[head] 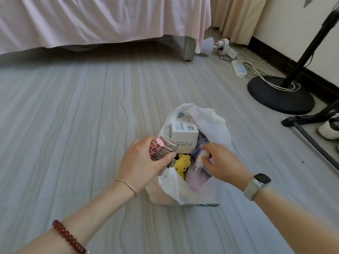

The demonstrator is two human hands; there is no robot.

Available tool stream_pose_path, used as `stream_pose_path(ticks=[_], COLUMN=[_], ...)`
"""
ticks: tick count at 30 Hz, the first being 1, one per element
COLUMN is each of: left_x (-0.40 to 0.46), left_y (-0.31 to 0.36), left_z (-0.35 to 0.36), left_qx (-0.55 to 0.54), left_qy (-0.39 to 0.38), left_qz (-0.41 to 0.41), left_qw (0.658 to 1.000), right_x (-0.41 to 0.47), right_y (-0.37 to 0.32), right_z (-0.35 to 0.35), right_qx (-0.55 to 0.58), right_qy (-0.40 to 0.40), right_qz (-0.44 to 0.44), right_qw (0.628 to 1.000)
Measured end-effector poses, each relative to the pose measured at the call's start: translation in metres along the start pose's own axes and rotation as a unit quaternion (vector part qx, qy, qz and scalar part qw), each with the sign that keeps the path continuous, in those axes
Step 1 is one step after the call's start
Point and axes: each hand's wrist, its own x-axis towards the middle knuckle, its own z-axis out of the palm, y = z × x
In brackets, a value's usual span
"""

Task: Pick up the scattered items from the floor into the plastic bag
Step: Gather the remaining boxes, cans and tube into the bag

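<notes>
A white plastic bag [211,123] stands open on the grey floor in front of me. Inside it I see a white tissue box [184,134], a yellow plush toy [181,162] and a spiral notebook [197,178]. My left hand [142,162] hovers at the bag's left rim, shut on a pink heart-patterned tube [156,146] and a ribbed brownish cup [167,145]. My right hand [222,162] is over the bag's right side, pinching a twisted piece of the bag's plastic [200,160].
A bed with a pink sheet [102,21] spans the back. A black fan base [280,94] with white cables and a power strip [239,67] sits at right. A black stand leg [311,140] and a white shoe [330,129] lie at the right edge.
</notes>
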Motion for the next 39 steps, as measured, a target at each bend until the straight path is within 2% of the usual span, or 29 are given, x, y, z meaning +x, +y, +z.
stream_pose_path(ticks=[4, 5, 7, 8, 9, 10, 12, 14, 16, 20, 23, 25, 28, 29, 32, 35, 36, 39], left_x=[0.004, 0.006, 0.011, 0.015, 0.02, 0.025, 0.034, 0.038, 0.037, 0.042, 0.059, 0.069, 0.069, 0.068, 0.073, 0.06, 0.051, 0.031], left_y=[0.009, 0.013, 0.024, 0.028, 0.033, 0.036, 0.041, 0.042, 0.042, 0.046, 0.06, 0.066, 0.064, 0.06, 0.048, 0.026, 0.018, -0.001], left_z=[0.015, 0.018, 0.024, 0.028, 0.034, 0.042, 0.064, 0.088, 0.11, 0.136, 0.144, 0.146, 0.146, 0.143, 0.128, 0.114, 0.11, 0.108], left_qx=[-0.047, -0.05, -0.036, -0.023, -0.008, 0.01, 0.035, 0.052, 0.044, -0.058, -0.114, -0.111, -0.051, -0.03, -0.021, 0.094, 0.133, 0.185], left_qy=[-0.035, -0.035, -0.033, -0.039, -0.049, -0.062, -0.089, -0.108, -0.116, -0.078, -0.038, -0.045, -0.096, -0.092, -0.026, 0.001, -0.001, -0.037], left_qz=[-0.042, -0.047, -0.044, -0.039, -0.036, -0.034, -0.042, -0.053, -0.072, -0.068, -0.072, -0.048, 0.048, 0.084, 0.161, 0.245, 0.249, 0.173], left_qw=[0.997, 0.997, 0.998, 0.998, 0.998, 0.997, 0.995, 0.991, 0.99, 0.993, 0.99, 0.992, 0.993, 0.992, 0.986, 0.965, 0.959, 0.967], right_x=[0.012, 0.009, 0.001, -0.003, -0.004, -0.004, -0.001, 0.003, 0.003, 0.0, 0.002, 0.004, 0.005, 0.005, 0.004, 0.003, 0.003, 0.004], right_y=[0.001, 0.003, 0.01, 0.015, 0.021, 0.025, 0.035, 0.043, 0.05, 0.063, 0.066, 0.066, 0.065, 0.064, 0.063, 0.063, 0.063, 0.056], right_z=[0.002, 0.001, -0.001, -0.002, -0.001, -0.003, -0.001, 0.005, 0.009, -0.003, -0.008, -0.006, -0.005, -0.004, -0.004, -0.004, -0.003, 0.0], right_qx=[0.005, 0.008, -0.01, -0.015, -0.007, 0.022, 0.111, 0.148, 0.171, 0.309, 0.338, 0.359, 0.383, 0.385, 0.39, 0.389, 0.387, 0.393], right_qy=[0.065, 0.11, 0.254, 0.321, 0.339, 0.311, 0.19, 0.106, 0.142, 0.242, 0.24, 0.243, 0.243, 0.242, 0.246, 0.248, 0.249, 0.251], right_qz=[-0.003, -0.022, -0.05, -0.041, -0.005, 0.046, 0.132, 0.152, 0.152, 0.206, 0.213, 0.216, 0.219, 0.221, 0.218, 0.218, 0.216, 0.203], right_qw=[0.998, 0.994, 0.966, 0.946, 0.941, 0.949, 0.966, 0.972, 0.963, 0.897, 0.885, 0.875, 0.864, 0.863, 0.86, 0.86, 0.861, 0.861])
